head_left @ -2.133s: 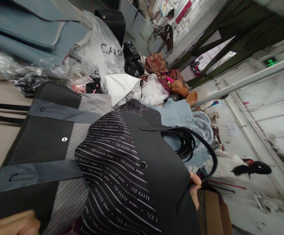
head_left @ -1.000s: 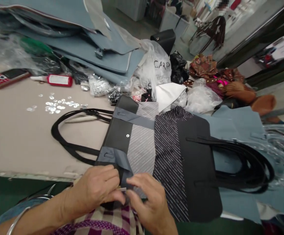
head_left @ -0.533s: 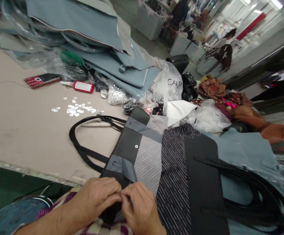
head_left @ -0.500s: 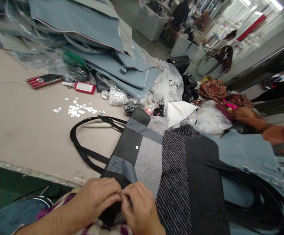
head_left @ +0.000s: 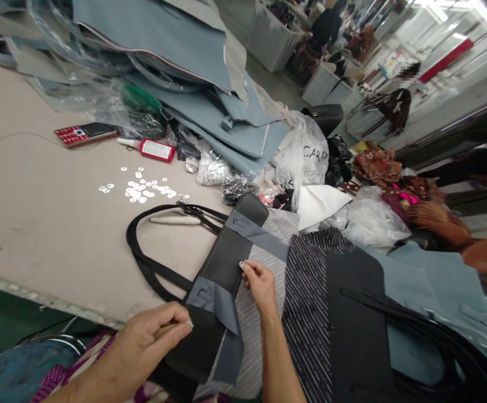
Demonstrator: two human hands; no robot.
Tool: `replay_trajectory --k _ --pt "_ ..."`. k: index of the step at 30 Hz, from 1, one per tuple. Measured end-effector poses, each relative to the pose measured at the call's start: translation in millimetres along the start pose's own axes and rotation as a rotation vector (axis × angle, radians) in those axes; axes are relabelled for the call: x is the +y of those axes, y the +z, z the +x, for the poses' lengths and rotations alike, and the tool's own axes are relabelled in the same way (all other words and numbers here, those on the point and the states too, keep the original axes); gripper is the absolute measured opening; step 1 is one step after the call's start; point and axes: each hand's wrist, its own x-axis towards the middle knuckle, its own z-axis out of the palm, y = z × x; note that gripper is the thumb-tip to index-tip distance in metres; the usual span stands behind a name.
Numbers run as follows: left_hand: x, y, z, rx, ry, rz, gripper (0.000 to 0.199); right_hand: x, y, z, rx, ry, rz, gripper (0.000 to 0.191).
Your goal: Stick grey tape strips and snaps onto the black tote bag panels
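Note:
A black bag piece [head_left: 222,254] with grey straps and a striped lining lies at the table's front edge, its black handles [head_left: 136,252] looped to the left. Over the lining, my right hand [head_left: 260,284] pinches a small silvery disc [head_left: 242,265] between thumb and finger, at the black panel. My left hand [head_left: 155,336] is closed near the lower end of the bag; whatever its fingertips hold is too small to name. Many small white discs [head_left: 138,190] lie scattered on the table beyond the handles.
A red phone [head_left: 84,134] and a red-labelled bottle [head_left: 157,150] lie behind the discs. Blue-grey material [head_left: 155,45] is heaped at the back. Plastic bags [head_left: 304,151] stand mid-table. Another dark striped bag piece [head_left: 310,296] lies at right. People are in the background.
My hands have parted. The right hand has moved up and away onto the bag's panel, at the small disc. The left hand has shifted slightly left, and the camera view has moved a little.

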Motion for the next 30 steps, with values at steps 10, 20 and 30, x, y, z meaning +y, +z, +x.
replay_trajectory --k 10,20,30 --pt "-17 -4.4 -13 -0.037 -0.078 -0.09 0.034 -3 9 17 0.038 -0.059 -0.369 0.025" --pt "-12 -16.8 -26 -0.107 0.013 0.018 0.023 -33 52 -45 -0.106 -0.385 -0.58 0.023" --pt "-14 -9.2 -39 -0.162 0.151 0.057 0.018 -60 77 -88 -0.043 -0.786 -0.764 0.018"
